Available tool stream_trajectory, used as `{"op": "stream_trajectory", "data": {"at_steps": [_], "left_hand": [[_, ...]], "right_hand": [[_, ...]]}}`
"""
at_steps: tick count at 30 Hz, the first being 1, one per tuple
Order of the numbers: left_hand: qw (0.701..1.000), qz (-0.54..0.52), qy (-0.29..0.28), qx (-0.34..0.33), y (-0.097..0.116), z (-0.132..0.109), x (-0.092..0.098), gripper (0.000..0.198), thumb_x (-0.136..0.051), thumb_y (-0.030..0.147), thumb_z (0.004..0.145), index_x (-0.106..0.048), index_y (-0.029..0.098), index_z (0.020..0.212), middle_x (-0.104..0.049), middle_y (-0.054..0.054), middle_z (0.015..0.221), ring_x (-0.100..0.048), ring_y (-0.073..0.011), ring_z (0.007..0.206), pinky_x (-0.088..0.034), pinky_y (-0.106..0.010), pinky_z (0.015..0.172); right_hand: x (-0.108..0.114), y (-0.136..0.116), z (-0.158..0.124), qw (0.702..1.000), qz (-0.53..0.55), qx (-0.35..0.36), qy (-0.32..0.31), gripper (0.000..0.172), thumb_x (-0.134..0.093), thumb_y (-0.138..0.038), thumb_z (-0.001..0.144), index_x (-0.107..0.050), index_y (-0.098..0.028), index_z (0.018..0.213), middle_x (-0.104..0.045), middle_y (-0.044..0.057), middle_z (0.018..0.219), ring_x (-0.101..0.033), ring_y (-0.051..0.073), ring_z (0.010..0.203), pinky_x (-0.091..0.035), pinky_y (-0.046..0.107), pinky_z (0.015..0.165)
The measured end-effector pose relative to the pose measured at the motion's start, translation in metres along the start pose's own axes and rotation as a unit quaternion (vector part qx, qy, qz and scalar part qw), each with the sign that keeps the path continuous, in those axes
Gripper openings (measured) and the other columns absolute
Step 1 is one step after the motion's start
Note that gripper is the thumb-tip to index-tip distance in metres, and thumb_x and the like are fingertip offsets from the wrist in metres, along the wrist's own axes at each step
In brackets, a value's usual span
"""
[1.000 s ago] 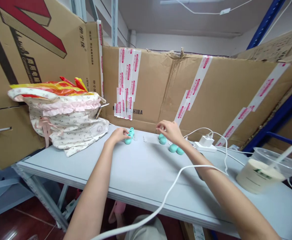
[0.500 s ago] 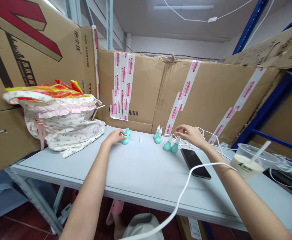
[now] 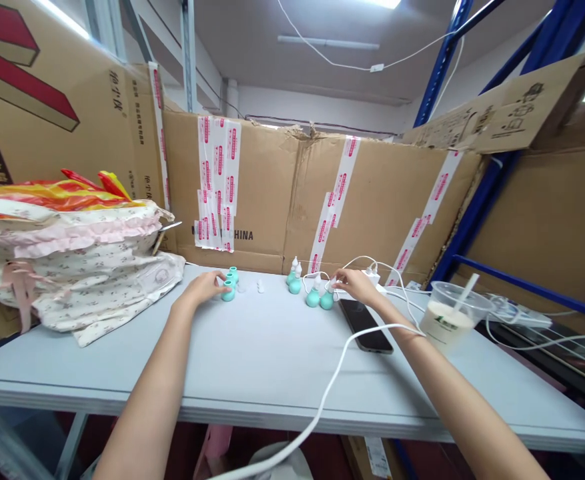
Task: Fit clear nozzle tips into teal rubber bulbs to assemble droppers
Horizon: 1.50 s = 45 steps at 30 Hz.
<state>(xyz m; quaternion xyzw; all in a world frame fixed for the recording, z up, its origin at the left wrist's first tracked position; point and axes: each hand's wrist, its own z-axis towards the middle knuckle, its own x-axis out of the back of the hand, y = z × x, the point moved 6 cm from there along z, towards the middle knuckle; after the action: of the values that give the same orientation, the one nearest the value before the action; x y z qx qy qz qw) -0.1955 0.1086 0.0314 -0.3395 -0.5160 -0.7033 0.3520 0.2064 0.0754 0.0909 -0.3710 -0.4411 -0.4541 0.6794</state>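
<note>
On the left of the table, my left hand (image 3: 206,288) has its thumb and fingers closed at the side of a teal squeeze bulb (image 3: 228,293) with an open neck. Others like it stand in a row behind. Small clear nozzle pieces (image 3: 260,287) lie just to the right of them. Farther right, several teal bulbs fitted with clear pointed nozzles stand upright, among them one bulb (image 3: 313,298) at the front. My right hand (image 3: 356,285) pinches the nozzle of the rightmost nozzled bulb (image 3: 327,301), which rests on the table.
A black phone (image 3: 365,327) lies beneath my right forearm, and a white cable (image 3: 332,380) crosses over that arm. A lidded drink cup (image 3: 447,320) with a straw stands at the right. A floral cloth bag (image 3: 87,267) sits left. Cardboard (image 3: 267,193) walls the back.
My right hand has come down and left onto the rightmost nozzled bulb. My left hand stays at the open-necked bulb. The whole view has shifted to the right.
</note>
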Motion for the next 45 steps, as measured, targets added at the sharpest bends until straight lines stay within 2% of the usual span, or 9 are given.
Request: {"op": "stream_trajectory", "data": {"at_steps": [6, 10, 13, 15, 20, 23, 29, 35, 45], "left_hand": [[0.983, -0.091, 0.122, -0.102, 0.069, -0.012, 0.020, 0.041, -0.058, 0.054, 0.064, -0.060, 0.020, 0.085, -0.059, -0.003, 0.085, -0.054, -0.0178, 0.079, -0.040, -0.026, 0.071], [0.926, -0.267, -0.079, -0.255, 0.155, -0.035, -0.023, 0.047, -0.064, 0.044, 0.064, -0.057, 0.022, 0.106, -0.054, -0.007, 0.114, -0.052, -0.0191, 0.102, -0.041, -0.028, 0.084], [0.885, -0.304, -0.226, -0.272, 0.189, -0.057, -0.063, 0.041, -0.068, 0.041, 0.061, -0.063, 0.019, 0.095, -0.062, -0.007, 0.102, -0.055, -0.0195, 0.097, -0.042, -0.028, 0.081], [0.875, -0.329, -0.269, -0.233, 0.189, -0.061, -0.084, 0.031, -0.060, 0.044, 0.069, -0.064, 0.014, 0.076, -0.065, -0.006, 0.074, -0.059, -0.0170, 0.074, -0.044, -0.028, 0.072], [0.919, -0.356, -0.119, -0.124, 0.156, -0.039, -0.093, 0.037, -0.054, 0.049, 0.071, -0.053, 0.015, 0.056, -0.049, 0.002, 0.043, -0.046, -0.0104, 0.042, -0.038, -0.025, 0.051], [0.930, -0.346, -0.034, -0.118, 0.152, -0.035, -0.086, 0.040, -0.050, 0.051, 0.074, -0.048, 0.017, 0.052, -0.049, 0.002, 0.044, -0.047, -0.0107, 0.044, -0.039, -0.025, 0.053], [0.937, -0.191, 0.208, -0.207, 0.161, -0.059, -0.044, 0.027, -0.052, 0.045, 0.077, -0.054, 0.019, 0.069, -0.060, -0.001, 0.063, -0.055, -0.0136, 0.060, -0.039, -0.026, 0.062], [0.883, -0.146, 0.277, -0.350, 0.175, -0.081, -0.034, 0.020, -0.057, 0.037, 0.076, -0.053, 0.019, 0.084, -0.061, -0.003, 0.070, -0.057, -0.0139, 0.067, -0.042, -0.026, 0.065], [0.895, -0.105, 0.277, -0.333, 0.171, -0.073, -0.031, 0.026, -0.055, 0.030, 0.077, -0.059, 0.022, 0.102, -0.059, -0.005, 0.095, -0.057, -0.0125, 0.075, -0.043, -0.023, 0.067]], "right_hand": [[0.039, -0.025, -0.021, 0.991, 0.108, 0.061, -0.040, 0.017, -0.067, -0.035, 0.065, -0.066, -0.021, 0.074, -0.066, 0.001, 0.071, -0.060, 0.017, 0.069, -0.039, 0.024, 0.059], [0.057, -0.082, -0.034, 0.956, 0.236, 0.158, -0.079, 0.021, -0.067, -0.038, 0.065, -0.065, -0.019, 0.074, -0.067, 0.001, 0.078, -0.060, 0.016, 0.074, -0.040, 0.024, 0.064], [0.049, -0.117, -0.033, 0.933, 0.292, 0.205, -0.036, 0.016, -0.066, -0.034, 0.068, -0.064, -0.020, 0.073, -0.066, 0.000, 0.077, -0.059, 0.015, 0.075, -0.041, 0.025, 0.067], [0.034, -0.131, -0.031, 0.922, 0.321, 0.218, 0.006, 0.013, -0.065, -0.032, 0.070, -0.064, -0.020, 0.073, -0.066, 0.001, 0.078, -0.059, 0.016, 0.074, -0.041, 0.026, 0.067], [-0.005, -0.132, -0.025, 0.898, 0.381, 0.134, 0.176, 0.013, -0.057, -0.032, 0.076, -0.062, -0.020, 0.078, -0.063, 0.004, 0.079, -0.056, 0.017, 0.072, -0.042, 0.029, 0.065], [-0.016, -0.113, -0.026, 0.825, 0.495, 0.021, 0.272, 0.016, -0.061, -0.036, 0.072, -0.057, -0.021, 0.074, -0.062, 0.005, 0.080, -0.056, 0.018, 0.077, -0.043, 0.030, 0.065], [-0.046, -0.099, -0.020, 0.678, 0.732, -0.042, 0.051, 0.036, -0.060, -0.045, 0.069, -0.052, -0.027, 0.099, -0.061, 0.003, 0.093, -0.056, 0.014, 0.069, -0.044, 0.027, 0.057], [-0.046, -0.124, -0.032, 0.675, 0.737, 0.012, -0.020, 0.036, -0.056, -0.050, 0.072, -0.050, -0.026, 0.098, -0.060, 0.005, 0.099, -0.058, 0.019, 0.087, -0.046, 0.034, 0.075], [-0.062, -0.127, -0.029, 0.681, 0.732, -0.005, -0.036, 0.029, -0.053, -0.050, 0.075, -0.054, -0.022, 0.085, -0.063, 0.004, 0.094, -0.057, 0.019, 0.089, -0.041, 0.036, 0.086]]}}
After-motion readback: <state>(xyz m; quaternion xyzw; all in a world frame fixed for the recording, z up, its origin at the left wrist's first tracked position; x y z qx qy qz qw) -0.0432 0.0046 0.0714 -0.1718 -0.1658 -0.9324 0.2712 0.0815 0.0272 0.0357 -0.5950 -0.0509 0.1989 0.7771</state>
